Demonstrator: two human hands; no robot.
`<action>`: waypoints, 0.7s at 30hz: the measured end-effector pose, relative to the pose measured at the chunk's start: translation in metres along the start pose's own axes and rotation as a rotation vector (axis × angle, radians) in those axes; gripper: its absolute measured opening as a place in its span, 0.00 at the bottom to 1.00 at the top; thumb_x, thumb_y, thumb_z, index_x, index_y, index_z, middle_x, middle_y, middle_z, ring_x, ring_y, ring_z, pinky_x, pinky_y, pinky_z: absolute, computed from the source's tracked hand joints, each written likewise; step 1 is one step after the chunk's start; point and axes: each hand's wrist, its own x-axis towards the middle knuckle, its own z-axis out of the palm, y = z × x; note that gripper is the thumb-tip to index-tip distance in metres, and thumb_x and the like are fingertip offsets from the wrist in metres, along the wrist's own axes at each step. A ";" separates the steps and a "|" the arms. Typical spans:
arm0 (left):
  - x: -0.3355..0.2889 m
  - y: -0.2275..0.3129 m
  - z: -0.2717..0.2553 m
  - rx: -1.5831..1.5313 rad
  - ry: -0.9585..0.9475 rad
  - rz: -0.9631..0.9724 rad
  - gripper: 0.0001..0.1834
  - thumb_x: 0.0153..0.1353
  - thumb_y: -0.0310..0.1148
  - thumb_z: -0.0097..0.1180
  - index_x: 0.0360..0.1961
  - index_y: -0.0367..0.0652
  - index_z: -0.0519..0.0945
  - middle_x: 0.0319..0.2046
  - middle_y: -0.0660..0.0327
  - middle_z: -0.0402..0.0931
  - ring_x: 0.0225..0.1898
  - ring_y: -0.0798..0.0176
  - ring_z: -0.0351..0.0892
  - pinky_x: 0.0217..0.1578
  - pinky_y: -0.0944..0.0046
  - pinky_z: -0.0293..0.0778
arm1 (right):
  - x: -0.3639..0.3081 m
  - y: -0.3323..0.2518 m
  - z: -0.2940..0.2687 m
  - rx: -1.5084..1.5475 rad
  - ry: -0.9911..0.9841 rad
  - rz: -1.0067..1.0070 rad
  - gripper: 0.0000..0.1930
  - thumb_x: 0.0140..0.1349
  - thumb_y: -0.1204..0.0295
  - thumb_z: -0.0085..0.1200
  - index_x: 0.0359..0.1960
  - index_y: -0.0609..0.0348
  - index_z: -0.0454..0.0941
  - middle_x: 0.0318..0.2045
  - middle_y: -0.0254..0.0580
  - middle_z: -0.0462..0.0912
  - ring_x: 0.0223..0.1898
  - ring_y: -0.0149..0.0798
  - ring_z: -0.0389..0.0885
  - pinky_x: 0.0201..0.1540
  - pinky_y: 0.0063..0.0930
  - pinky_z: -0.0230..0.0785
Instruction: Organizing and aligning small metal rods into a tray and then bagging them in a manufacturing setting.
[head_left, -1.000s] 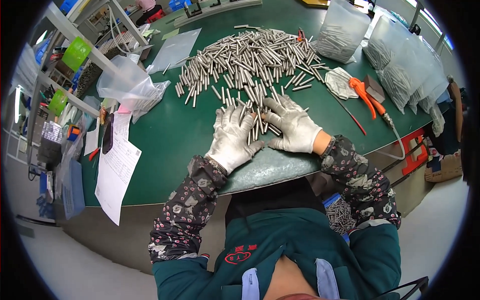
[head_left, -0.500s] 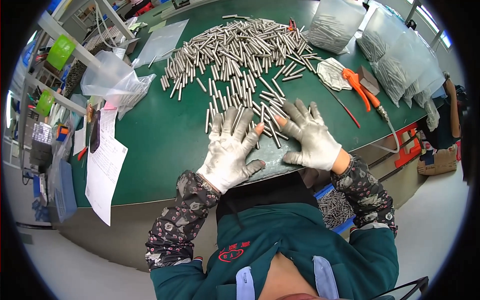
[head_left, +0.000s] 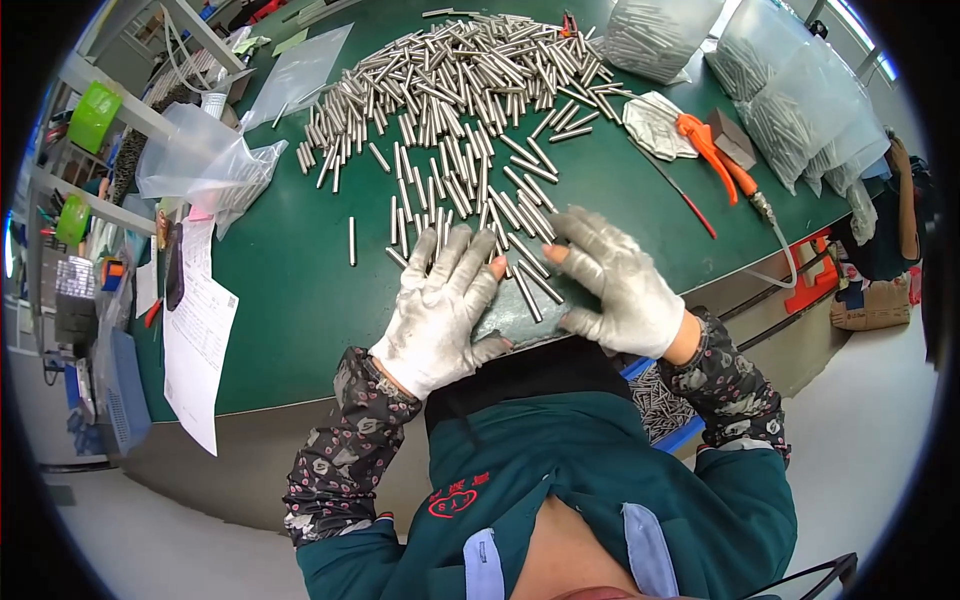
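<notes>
A large heap of short steel pins [head_left: 450,80] spreads over the green table [head_left: 300,320], with a trail of loose pins running down toward me. My left hand [head_left: 437,310], in a greyed white glove with a bare thumb tip or fingertip showing, lies flat with fingers stretched over the near pins on the left. On the other side of the trail my right hand [head_left: 622,285], gloved the same way, has its fingers spread beside the pins. Several pins [head_left: 530,280] lie between the two hands. One pin [head_left: 352,241] lies apart, left of the trail.
Clear bags of pins [head_left: 655,40] stand at the back right. Nearer are an orange air gun [head_left: 715,160], a crumpled white cloth [head_left: 658,125] and a thin red-ended rod [head_left: 690,205]. At left are a plastic bag [head_left: 215,170] and paper sheet [head_left: 200,350]. A blue bin of pins [head_left: 660,405] sits below the edge.
My left hand has shifted slightly left and down, and a pin now lies apart left of the trail. My right hand's fingers have moved a little. The whole view has shifted slightly.
</notes>
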 end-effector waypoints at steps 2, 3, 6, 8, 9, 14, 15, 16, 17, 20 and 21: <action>-0.002 0.004 0.002 0.011 0.104 -0.043 0.49 0.41 0.52 0.62 0.62 0.38 0.57 0.62 0.45 0.52 0.64 0.39 0.46 0.63 0.42 0.38 | -0.002 -0.007 -0.009 -0.066 0.107 0.161 0.25 0.38 0.67 0.61 0.42 0.61 0.74 0.43 0.48 0.75 0.46 0.50 0.72 0.49 0.40 0.63; 0.000 0.007 0.003 0.009 0.104 -0.042 0.49 0.41 0.52 0.62 0.62 0.38 0.57 0.62 0.45 0.52 0.64 0.39 0.46 0.63 0.42 0.38 | -0.005 -0.007 -0.009 -0.067 0.106 0.163 0.25 0.38 0.67 0.61 0.42 0.61 0.74 0.43 0.48 0.75 0.46 0.50 0.72 0.49 0.40 0.63; 0.010 0.020 0.010 -0.026 0.114 -0.124 0.53 0.37 0.52 0.65 0.63 0.39 0.55 0.61 0.43 0.52 0.64 0.39 0.47 0.63 0.41 0.38 | -0.011 -0.005 -0.004 -0.155 0.112 0.185 0.20 0.37 0.70 0.62 0.37 0.59 0.76 0.37 0.43 0.76 0.38 0.48 0.73 0.42 0.39 0.65; 0.020 0.026 0.013 -0.003 0.073 -0.144 0.51 0.37 0.51 0.66 0.60 0.38 0.58 0.61 0.46 0.54 0.64 0.43 0.49 0.63 0.40 0.39 | -0.013 -0.005 0.004 -0.117 0.107 0.117 0.19 0.38 0.71 0.61 0.37 0.59 0.77 0.36 0.42 0.77 0.37 0.47 0.73 0.40 0.38 0.65; 0.023 0.028 0.014 -0.024 0.097 -0.144 0.48 0.37 0.50 0.66 0.58 0.38 0.61 0.60 0.47 0.55 0.64 0.44 0.50 0.62 0.40 0.41 | -0.013 -0.005 0.006 -0.078 0.104 0.045 0.17 0.39 0.73 0.60 0.36 0.59 0.77 0.35 0.42 0.77 0.36 0.46 0.74 0.39 0.38 0.65; 0.023 0.024 0.010 -0.056 0.095 -0.115 0.36 0.41 0.44 0.64 0.51 0.37 0.70 0.57 0.52 0.62 0.61 0.49 0.56 0.62 0.41 0.43 | -0.009 -0.009 0.009 -0.042 0.090 0.024 0.13 0.40 0.76 0.59 0.32 0.57 0.77 0.32 0.39 0.78 0.32 0.45 0.74 0.37 0.37 0.65; 0.021 0.023 0.010 -0.069 0.094 -0.108 0.34 0.41 0.41 0.64 0.50 0.37 0.70 0.56 0.53 0.63 0.60 0.50 0.57 0.62 0.41 0.43 | -0.007 -0.008 0.008 -0.028 0.070 -0.002 0.13 0.39 0.76 0.59 0.31 0.56 0.77 0.31 0.39 0.78 0.32 0.45 0.74 0.37 0.37 0.65; 0.017 0.021 0.013 -0.085 0.092 -0.101 0.36 0.38 0.38 0.67 0.52 0.38 0.69 0.59 0.51 0.60 0.62 0.47 0.55 0.62 0.42 0.44 | -0.006 -0.008 0.007 -0.014 0.050 -0.028 0.12 0.39 0.76 0.59 0.30 0.56 0.77 0.31 0.39 0.78 0.31 0.45 0.74 0.37 0.37 0.65; 0.016 0.022 0.013 -0.082 0.091 -0.103 0.36 0.38 0.38 0.67 0.52 0.38 0.69 0.59 0.51 0.60 0.62 0.47 0.55 0.62 0.42 0.44 | -0.006 -0.007 0.009 -0.012 0.052 -0.031 0.12 0.39 0.76 0.59 0.30 0.56 0.77 0.31 0.39 0.78 0.31 0.45 0.74 0.37 0.37 0.65; 0.013 0.023 0.011 -0.084 0.282 -0.214 0.41 0.33 0.43 0.69 0.51 0.38 0.70 0.58 0.48 0.60 0.62 0.41 0.52 0.62 0.41 0.41 | -0.005 -0.007 0.010 0.043 0.057 -0.062 0.19 0.38 0.71 0.62 0.36 0.57 0.77 0.33 0.42 0.77 0.33 0.47 0.74 0.38 0.37 0.65; 0.013 0.023 0.009 -0.081 0.282 -0.216 0.41 0.33 0.43 0.69 0.51 0.38 0.70 0.58 0.48 0.60 0.62 0.41 0.52 0.62 0.41 0.41 | -0.001 -0.010 0.006 0.006 0.025 -0.004 0.25 0.38 0.65 0.63 0.41 0.58 0.75 0.34 0.43 0.77 0.34 0.47 0.73 0.39 0.38 0.65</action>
